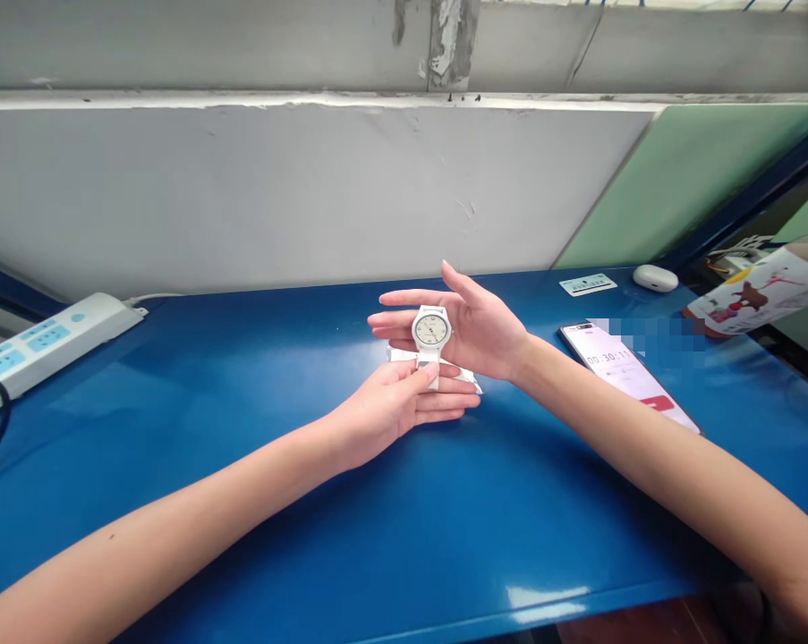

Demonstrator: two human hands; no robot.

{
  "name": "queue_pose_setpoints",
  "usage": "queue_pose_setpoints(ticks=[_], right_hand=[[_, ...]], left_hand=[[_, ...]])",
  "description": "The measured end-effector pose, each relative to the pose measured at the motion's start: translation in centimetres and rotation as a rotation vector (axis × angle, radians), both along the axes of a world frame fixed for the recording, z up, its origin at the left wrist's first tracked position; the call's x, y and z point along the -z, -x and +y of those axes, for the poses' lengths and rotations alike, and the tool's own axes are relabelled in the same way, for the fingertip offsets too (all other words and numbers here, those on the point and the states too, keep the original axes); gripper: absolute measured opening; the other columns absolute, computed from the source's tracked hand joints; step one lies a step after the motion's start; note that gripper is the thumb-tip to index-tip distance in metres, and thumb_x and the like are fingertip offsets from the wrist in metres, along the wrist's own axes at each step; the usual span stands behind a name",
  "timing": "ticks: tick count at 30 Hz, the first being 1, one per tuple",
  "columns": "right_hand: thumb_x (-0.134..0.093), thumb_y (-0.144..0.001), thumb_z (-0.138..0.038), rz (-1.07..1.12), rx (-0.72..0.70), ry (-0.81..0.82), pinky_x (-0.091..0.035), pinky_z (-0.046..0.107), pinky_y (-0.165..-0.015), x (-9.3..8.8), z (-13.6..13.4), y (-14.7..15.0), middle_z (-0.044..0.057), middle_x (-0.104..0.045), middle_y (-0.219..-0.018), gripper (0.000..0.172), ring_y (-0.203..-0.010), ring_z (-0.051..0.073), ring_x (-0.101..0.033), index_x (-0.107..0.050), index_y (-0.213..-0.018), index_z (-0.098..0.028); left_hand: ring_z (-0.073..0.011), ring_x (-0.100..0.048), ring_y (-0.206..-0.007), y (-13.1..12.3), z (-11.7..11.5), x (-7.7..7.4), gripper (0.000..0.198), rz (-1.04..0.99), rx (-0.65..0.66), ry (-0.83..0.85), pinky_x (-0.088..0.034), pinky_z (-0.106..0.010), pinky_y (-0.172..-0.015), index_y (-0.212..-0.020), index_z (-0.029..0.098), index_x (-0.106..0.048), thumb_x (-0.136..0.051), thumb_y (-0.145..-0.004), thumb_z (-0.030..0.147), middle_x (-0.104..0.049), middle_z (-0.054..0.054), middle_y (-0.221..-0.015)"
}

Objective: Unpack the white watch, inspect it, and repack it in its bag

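Observation:
A white wristwatch (431,331) with a round pale dial is held upright over the desk. My left hand (390,400) pinches its lower strap between the thumb and the fingers. Just behind the watch is my right hand (484,331), palm turned toward it, thumb up and fingers stretched to the left. Whether the right fingers touch the back of the watch cannot be made out. Partly hidden beneath both hands lies a white, shiny packet (471,380) on the blue desk (242,376).
On the right lie a phone (622,358) showing a timer, a small card (587,284), a white earbud case (655,278) and a tilted bottle (766,286) with a printed label. A white power strip (55,344) with a cable is at the left. A wall rises behind the desk.

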State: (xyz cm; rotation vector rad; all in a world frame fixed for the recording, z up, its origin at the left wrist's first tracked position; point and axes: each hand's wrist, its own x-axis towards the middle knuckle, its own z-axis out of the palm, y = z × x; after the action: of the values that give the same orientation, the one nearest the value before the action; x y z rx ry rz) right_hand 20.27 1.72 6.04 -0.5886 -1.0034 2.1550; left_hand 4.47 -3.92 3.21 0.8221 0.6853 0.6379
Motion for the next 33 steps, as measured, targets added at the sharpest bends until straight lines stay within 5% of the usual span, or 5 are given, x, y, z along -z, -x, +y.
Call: queue_pose_setpoints(ticks=[9, 22, 26, 30, 33], right_hand=[[-0.028, -0.100, -0.063, 0.021, -0.006, 0.023, -0.051, 0.042, -0.103, -0.1, -0.1, 0.0, 0.015, -0.075, -0.117, 0.066, -0.109, 0.027, -0.071, -0.072, -0.111, -0.014], [-0.041, -0.102, -0.035, -0.240, 0.160, 0.046, -0.057, 0.034, -0.084, -0.2, 0.4, -0.1, 0.011, -0.078, -0.094, 0.036, -0.086, 0.020, -0.073, -0.070, -0.099, -0.014], [-0.051, -0.099, -0.031, -0.353, 0.250, -0.300, -0.055, 0.031, -0.080, -1.3, 0.2, -0.6, 0.006, -0.075, -0.096, 0.024, -0.086, 0.018, -0.069, -0.072, -0.101, -0.019], [-0.060, -0.095, -0.036, -0.545, 0.482, -0.696, -0.052, 0.033, -0.087, -1.6, -1.5, -1.4, 0.004, -0.071, -0.107, 0.022, -0.098, 0.019, -0.065, -0.073, -0.107, -0.023], [-0.060, -0.095, -0.040, -0.721, 0.582, -0.908, -0.051, 0.033, -0.077, -0.6, -3.5, -2.2, 0.003, -0.067, -0.091, 0.028, -0.081, 0.017, -0.063, -0.071, -0.113, -0.022]], left_hand=[[-0.0306, -0.070, -0.112, -0.1, -0.1, -0.2, 0.028, 0.004, 0.012, 0.026, -0.051, -0.045, -0.102, -0.109, 0.008, -0.068, -0.057, -0.101, 0.032, -0.073, -0.023, -0.117], [-0.0318, -0.068, -0.118, 0.2, 0.7, -0.4, 0.036, 0.071, 0.018, -0.089, -0.049, -0.046, -0.105, -0.113, 0.010, -0.068, -0.067, -0.095, 0.040, -0.071, -0.020, -0.121], [-0.0284, -0.072, -0.107, 1.0, 1.4, -1.1, 0.038, 0.241, -0.120, -0.444, -0.054, -0.045, -0.099, -0.113, 0.011, -0.066, -0.059, -0.099, 0.045, -0.075, -0.016, -0.110], [-0.0239, -0.073, -0.099, 2.2, 2.0, -0.4, 0.025, 0.668, -0.314, -1.129, -0.057, -0.036, -0.087, -0.114, 0.016, -0.066, -0.053, -0.102, 0.034, -0.075, -0.009, -0.109], [-0.0220, -0.073, -0.097, 2.8, 2.3, 0.9, 0.027, 0.806, -0.434, -1.524, -0.057, -0.032, -0.082, -0.125, 0.015, -0.060, -0.046, -0.103, 0.021, -0.074, -0.011, -0.112]])
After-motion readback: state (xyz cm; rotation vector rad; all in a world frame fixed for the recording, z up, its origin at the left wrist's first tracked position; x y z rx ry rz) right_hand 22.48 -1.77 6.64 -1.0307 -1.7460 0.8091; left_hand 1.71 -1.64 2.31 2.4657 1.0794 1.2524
